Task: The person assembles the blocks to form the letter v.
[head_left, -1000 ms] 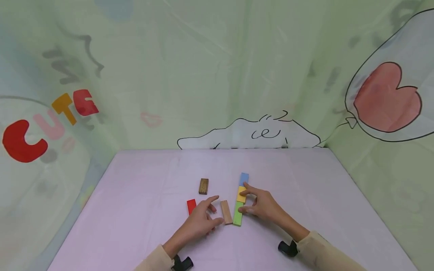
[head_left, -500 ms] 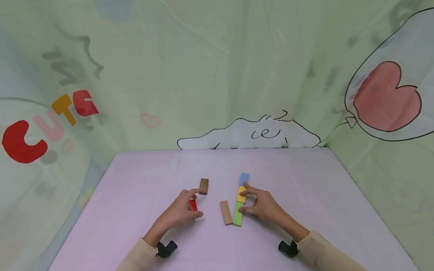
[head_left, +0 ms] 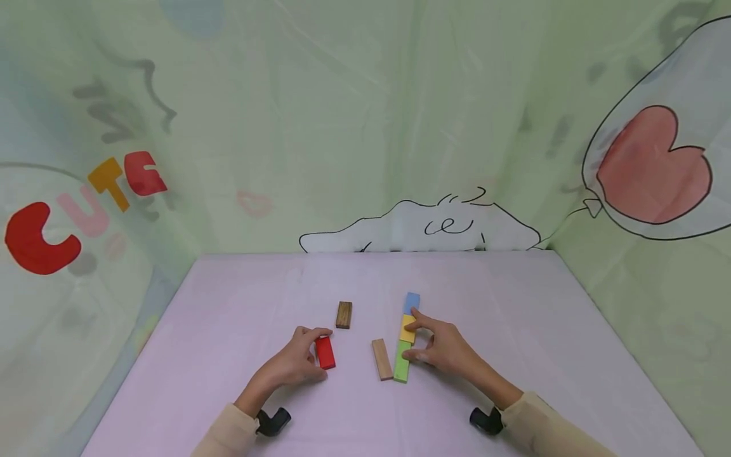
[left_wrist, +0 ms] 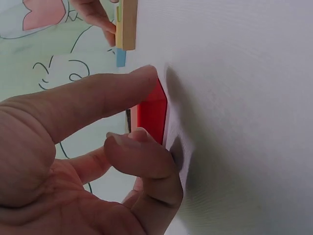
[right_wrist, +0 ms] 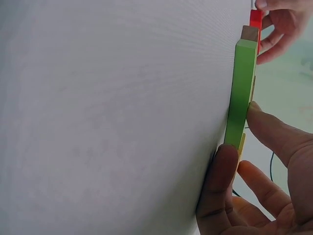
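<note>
A red block (head_left: 325, 352) lies flat on the table. My left hand (head_left: 294, 358) surrounds it from the left, the index fingertip right at its far end and the thumb near its close end. In the left wrist view, fingers partly cover the red block (left_wrist: 153, 115). Blue (head_left: 411, 303), yellow (head_left: 407, 333) and green (head_left: 402, 368) blocks lie end to end in a row. On that row rests my right hand (head_left: 445, 346), index finger on the yellow block, thumb on the green block (right_wrist: 240, 88), with a bent finger against the green one's outer side.
A light wooden block (head_left: 382, 360) lies at a slight angle just left of the green block, its near end close to it. A dark brown wooden block (head_left: 344, 315) lies farther back, beyond the red one. The pale tabletop (head_left: 257, 298) meets a printed cloth wall (head_left: 342, 127).
My left hand has moved left, away from beside the light wooden block, and come down around the red block. The right hand and the row of blocks have stayed in place.
</note>
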A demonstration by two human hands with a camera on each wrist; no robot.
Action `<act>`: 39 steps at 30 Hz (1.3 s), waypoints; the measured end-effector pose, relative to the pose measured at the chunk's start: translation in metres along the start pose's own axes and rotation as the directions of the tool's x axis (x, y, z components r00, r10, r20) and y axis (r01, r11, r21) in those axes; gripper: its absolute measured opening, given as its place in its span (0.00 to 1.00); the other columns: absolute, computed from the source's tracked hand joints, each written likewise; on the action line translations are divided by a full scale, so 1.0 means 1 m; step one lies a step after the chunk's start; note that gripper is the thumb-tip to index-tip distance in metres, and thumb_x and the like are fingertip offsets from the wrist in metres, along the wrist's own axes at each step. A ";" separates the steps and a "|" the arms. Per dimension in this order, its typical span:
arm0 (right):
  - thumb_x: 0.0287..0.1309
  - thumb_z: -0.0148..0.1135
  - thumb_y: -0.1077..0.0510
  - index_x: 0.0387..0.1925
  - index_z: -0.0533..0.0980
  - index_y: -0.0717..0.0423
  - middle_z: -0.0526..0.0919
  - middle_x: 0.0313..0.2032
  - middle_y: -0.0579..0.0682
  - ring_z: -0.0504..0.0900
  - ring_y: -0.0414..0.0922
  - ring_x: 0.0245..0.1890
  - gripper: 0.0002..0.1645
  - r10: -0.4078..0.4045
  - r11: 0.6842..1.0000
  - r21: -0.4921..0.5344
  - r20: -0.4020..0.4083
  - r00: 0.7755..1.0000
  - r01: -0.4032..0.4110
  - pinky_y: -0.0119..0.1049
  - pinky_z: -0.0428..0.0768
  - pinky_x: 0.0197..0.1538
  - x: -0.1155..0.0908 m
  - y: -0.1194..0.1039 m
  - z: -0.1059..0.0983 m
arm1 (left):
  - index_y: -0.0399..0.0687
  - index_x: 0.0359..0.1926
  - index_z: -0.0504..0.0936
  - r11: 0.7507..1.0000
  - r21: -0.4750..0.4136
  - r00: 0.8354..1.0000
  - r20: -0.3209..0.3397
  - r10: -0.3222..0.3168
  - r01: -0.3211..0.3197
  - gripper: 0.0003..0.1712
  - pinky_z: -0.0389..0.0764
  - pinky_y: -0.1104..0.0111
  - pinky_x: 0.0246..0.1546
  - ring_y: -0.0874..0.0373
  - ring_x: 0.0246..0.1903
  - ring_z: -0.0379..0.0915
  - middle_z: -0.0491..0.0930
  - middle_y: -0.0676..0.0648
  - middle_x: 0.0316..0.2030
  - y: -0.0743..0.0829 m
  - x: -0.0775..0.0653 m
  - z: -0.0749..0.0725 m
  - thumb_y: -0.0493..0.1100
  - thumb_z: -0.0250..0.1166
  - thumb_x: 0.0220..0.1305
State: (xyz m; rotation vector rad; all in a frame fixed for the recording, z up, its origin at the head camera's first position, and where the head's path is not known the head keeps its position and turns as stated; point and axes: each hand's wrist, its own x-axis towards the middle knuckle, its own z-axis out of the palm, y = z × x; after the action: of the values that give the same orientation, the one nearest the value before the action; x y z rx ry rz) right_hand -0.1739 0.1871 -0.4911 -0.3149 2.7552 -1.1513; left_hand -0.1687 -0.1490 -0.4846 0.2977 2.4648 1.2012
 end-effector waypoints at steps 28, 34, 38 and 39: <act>0.51 0.83 0.54 0.60 0.82 0.58 0.66 0.79 0.60 0.70 0.35 0.19 0.35 0.000 1.000 -0.010 0.011 1.000 0.000 0.27 0.71 0.26 0.001 0.001 0.001 | 0.43 0.72 0.73 0.998 -0.054 0.999 -0.010 -0.035 0.034 0.42 0.71 0.69 0.28 0.55 0.31 0.70 0.66 0.37 0.59 -0.004 -0.001 0.001 0.27 0.74 0.56; 0.51 0.83 0.54 0.60 0.82 0.59 0.66 0.78 0.62 0.70 0.34 0.19 0.35 -0.015 1.000 -0.006 0.007 1.000 0.015 0.27 0.69 0.25 0.001 0.002 0.001 | 0.43 0.72 0.74 0.999 -0.040 0.999 -0.018 -0.033 0.032 0.41 0.70 0.69 0.29 0.55 0.31 0.70 0.66 0.37 0.58 -0.004 -0.002 0.001 0.28 0.74 0.56; 0.52 0.83 0.54 0.61 0.82 0.58 0.66 0.79 0.61 0.70 0.34 0.19 0.35 -0.015 1.000 0.000 0.014 1.000 0.015 0.27 0.70 0.25 0.001 0.001 0.000 | 0.44 0.71 0.74 0.998 -0.041 0.999 -0.021 -0.038 0.037 0.41 0.71 0.68 0.29 0.55 0.32 0.70 0.67 0.38 0.58 -0.004 -0.002 0.001 0.29 0.75 0.57; 0.52 0.83 0.54 0.61 0.82 0.59 0.66 0.79 0.61 0.70 0.34 0.19 0.35 -0.015 1.000 0.002 0.017 1.000 0.015 0.27 0.70 0.25 0.001 0.001 0.000 | 0.44 0.71 0.74 0.998 -0.039 0.999 -0.023 -0.040 0.039 0.40 0.71 0.68 0.29 0.55 0.32 0.70 0.67 0.38 0.57 -0.004 -0.002 0.001 0.29 0.75 0.57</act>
State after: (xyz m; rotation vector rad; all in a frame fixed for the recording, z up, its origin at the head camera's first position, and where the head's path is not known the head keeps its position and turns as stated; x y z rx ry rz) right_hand -0.1748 0.1878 -0.4916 -0.3446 2.7418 -1.1497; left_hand -0.1669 -0.1511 -0.4881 0.2247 2.4526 1.2410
